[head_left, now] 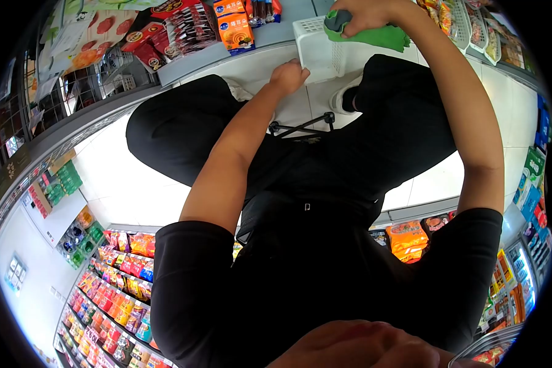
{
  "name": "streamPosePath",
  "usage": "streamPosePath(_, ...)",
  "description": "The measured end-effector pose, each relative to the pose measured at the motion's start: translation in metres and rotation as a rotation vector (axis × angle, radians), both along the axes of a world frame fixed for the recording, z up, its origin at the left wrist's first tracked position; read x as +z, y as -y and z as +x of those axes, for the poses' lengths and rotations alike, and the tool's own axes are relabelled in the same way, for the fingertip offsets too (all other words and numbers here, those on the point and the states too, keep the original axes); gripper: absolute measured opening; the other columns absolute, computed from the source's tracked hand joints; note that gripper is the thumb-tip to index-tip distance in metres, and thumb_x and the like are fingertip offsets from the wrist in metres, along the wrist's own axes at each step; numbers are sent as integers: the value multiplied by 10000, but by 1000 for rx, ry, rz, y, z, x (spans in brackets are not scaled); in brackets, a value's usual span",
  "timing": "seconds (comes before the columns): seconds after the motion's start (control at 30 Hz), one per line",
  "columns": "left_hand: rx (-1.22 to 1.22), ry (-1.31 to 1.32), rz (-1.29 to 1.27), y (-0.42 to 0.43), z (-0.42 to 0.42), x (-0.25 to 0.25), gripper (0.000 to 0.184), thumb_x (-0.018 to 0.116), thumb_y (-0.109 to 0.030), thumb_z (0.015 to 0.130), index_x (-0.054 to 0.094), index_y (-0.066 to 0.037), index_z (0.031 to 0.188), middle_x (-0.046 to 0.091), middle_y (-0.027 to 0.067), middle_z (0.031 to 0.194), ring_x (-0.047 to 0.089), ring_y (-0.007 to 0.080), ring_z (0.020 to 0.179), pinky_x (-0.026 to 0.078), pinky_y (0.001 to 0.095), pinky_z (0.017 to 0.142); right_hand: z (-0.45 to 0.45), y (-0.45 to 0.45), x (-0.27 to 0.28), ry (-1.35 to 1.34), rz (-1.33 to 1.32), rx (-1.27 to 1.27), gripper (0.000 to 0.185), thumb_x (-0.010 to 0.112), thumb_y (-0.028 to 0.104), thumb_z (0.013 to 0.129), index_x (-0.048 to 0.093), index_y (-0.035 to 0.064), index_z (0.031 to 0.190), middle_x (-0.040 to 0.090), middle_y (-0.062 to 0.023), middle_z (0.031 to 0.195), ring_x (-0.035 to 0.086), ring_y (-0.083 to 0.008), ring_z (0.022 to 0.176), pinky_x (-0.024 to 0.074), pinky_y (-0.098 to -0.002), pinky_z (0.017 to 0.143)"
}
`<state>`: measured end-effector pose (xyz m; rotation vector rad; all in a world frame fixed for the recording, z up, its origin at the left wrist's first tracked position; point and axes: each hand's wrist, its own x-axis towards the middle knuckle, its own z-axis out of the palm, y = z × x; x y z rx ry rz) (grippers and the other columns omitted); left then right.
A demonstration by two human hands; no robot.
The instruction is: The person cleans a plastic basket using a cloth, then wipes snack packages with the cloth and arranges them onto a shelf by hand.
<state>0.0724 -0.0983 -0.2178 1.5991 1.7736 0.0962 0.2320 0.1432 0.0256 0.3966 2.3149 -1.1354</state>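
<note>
A white plastic basket (318, 58) with slotted sides is held tilted over the floor, in front of a grey shelf edge. My left hand (289, 78) grips its lower left edge, fingers closed. At the basket's upper right, my right hand (365, 15) is closed on a green cloth (374, 37), which lies against the basket's rim. A darker grey-green part of the cloth shows under the fingers. The inside of the basket is mostly out of sight.
Orange boxes (235, 30) and red packets (184, 30) sit on the shelf (196, 66) at upper left. White baskets of snacks (472, 27) stand at upper right. A folding stool's black legs (300, 127) show between my knees. Snack racks (119, 294) are at lower left.
</note>
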Motion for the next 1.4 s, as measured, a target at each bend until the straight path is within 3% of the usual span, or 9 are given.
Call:
streamPosePath(0.13,45,116,80,3,0,-6,475,488,-398,982,689,-11,1171,702,220,1185,678,430,1040,532,477,963,4,-5,-3,-20,46,-1,373,758,163,789,728,76,1151,771,-111,942,703,-235,836,545,-388,756)
streamPosePath(0.33,223,288,-128,-5,-3,7,442,535,-384,978,744,-18,1112,753,175,978,715,337,960,538,420,902,7,-11,-2,26,81,-34,373,761,204,791,727,87,1143,769,-127,950,710,-244,846,543,-397,758)
streamPosePath(0.53,290,436,-26,-22,-13,45,452,527,-419,955,777,-54,1046,770,110,857,720,302,896,539,407,878,10,-18,-5,34,325,-36,352,766,256,774,734,76,1075,764,-163,960,727,-315,858,548,-424,762)
streamPosePath(0.83,31,309,-42,-61,-46,108,522,541,-446,965,766,26,975,748,125,840,688,249,812,529,381,786,6,-10,8,-229,247,-62,384,786,212,750,709,2,1062,738,-189,908,712,-359,850,554,-445,758)
streamPosePath(1.0,-133,290,-146,-87,-66,184,447,518,-434,947,663,-23,844,619,61,674,590,182,737,457,339,713,-13,12,41,-527,495,-255,355,755,158,758,695,-1,1070,712,-212,921,694,-395,860,549,-463,764)
streamPosePath(1.1,-154,306,-76,-86,-72,221,587,438,-504,934,653,-23,678,642,86,684,619,275,745,485,391,746,-22,18,54,-612,544,-292,339,739,134,766,692,0,1074,696,-220,937,685,-414,893,547,-467,785)
streamPosePath(1.23,-174,411,-114,-80,-84,228,579,447,-505,936,697,1,806,642,93,725,617,259,771,486,366,797,-25,22,51,-677,647,-311,324,736,125,770,700,12,1071,695,-214,938,684,-412,920,547,-476,808)
streamPosePath(1.27,-233,360,-17,-78,-88,222,608,442,-510,951,721,30,952,668,128,835,637,265,803,487,367,852,-25,23,51,-663,683,-316,321,737,123,768,703,16,1069,696,-213,936,684,-411,925,547,-479,814)
streamPosePath(1.4,-154,440,-64,-76,-87,216,455,544,-339,1001,704,75,1101,673,138,1048,648,213,985,494,329,902,-24,22,44,-478,680,-274,346,750,136,759,708,11,1079,694,-216,959,681,-410,942,546,-478,828)
